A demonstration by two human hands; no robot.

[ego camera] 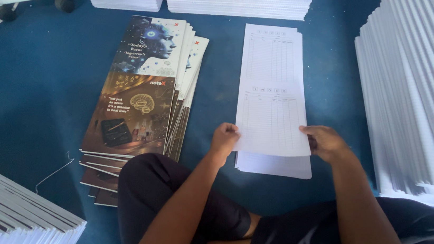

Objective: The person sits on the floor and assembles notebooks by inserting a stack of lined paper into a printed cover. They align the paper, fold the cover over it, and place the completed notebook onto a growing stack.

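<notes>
Left hand [225, 138] and right hand [324, 141] each pinch an edge of the top ruled sheet [272, 98], lifting it off its pile, printed covers [138, 100] fanned alongside, untouched.

Left hand [224, 140], right hand [324, 141]: both pinched shut.

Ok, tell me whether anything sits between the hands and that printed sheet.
Nothing visible does. The left hand and right hand each grip a near corner of the top printed sheet, lifted slightly off the stack of sheets on the blue floor.
</notes>
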